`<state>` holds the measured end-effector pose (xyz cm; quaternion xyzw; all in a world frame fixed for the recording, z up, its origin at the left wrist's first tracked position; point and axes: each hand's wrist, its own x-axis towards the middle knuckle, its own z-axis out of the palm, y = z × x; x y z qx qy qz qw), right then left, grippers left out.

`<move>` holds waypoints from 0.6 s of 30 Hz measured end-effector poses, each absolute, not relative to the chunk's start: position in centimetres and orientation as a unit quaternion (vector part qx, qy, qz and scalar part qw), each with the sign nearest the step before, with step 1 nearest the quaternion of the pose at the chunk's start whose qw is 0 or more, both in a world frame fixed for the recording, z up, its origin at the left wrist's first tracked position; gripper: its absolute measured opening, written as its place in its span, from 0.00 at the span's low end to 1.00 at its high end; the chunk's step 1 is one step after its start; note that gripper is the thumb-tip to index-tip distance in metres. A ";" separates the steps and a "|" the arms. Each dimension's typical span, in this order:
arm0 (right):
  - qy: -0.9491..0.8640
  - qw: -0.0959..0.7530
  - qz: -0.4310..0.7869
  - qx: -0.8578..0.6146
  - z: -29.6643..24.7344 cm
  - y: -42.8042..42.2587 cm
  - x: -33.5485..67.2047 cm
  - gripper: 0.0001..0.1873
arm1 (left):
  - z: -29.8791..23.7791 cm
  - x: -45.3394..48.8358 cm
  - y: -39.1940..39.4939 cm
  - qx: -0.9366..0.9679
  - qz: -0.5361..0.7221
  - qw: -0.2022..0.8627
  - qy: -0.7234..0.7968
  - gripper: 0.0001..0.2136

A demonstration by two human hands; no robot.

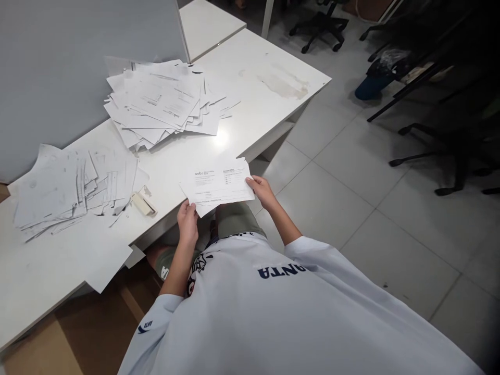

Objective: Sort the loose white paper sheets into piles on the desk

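Observation:
A few printed paper sheets (pixel 219 182), one behind another at slightly different angles, are held out over the front edge of the white desk (pixel 250 67). My left hand (pixel 188 221) pinches their near left corner, thumb on top. At the right edge, my right hand (pixel 262 190) grips them between thumb and fingers. The top sheet bears "svb" print and blocks of small text. Beyond them on the desk lies a large messy pile of papers (pixel 156 99). Farther left spreads a second pile of papers (pixel 54 185), some of them torn or narrow pieces.
A small cream-coloured block (pixel 144 204) sits beside the left pile. One blank sheet (pixel 103 260) hangs over the desk's front edge, above a cardboard box (pixel 78 328). A grey partition (pixel 86 52) borders the desk. Wheeled chairs (pixel 320 26) and a blue bin (pixel 373 86) stand on the tiled floor.

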<state>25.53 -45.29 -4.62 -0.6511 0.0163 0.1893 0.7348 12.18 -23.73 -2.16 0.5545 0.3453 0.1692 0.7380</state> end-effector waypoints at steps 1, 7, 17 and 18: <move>0.010 0.728 0.181 -0.661 -4.6 -45.3 25.7 0.21 | -2.0 12.2 -23.7 0.557 0.168 0.737 0.345 0.17; -0.038 0.692 0.147 -0.706 -5.0 -44.2 26.6 0.18 | -1.6 11.4 -23.2 0.572 0.187 0.723 0.341 0.13; -0.038 0.679 0.146 -0.718 -5.5 -42.3 26.2 0.16 | -2.5 9.2 -25.0 0.583 0.181 0.731 0.305 0.24; -0.044 0.670 0.146 -0.726 -5.4 -42.3 26.2 0.16 | -2.7 9.1 -25.3 0.590 0.175 0.726 0.305 0.25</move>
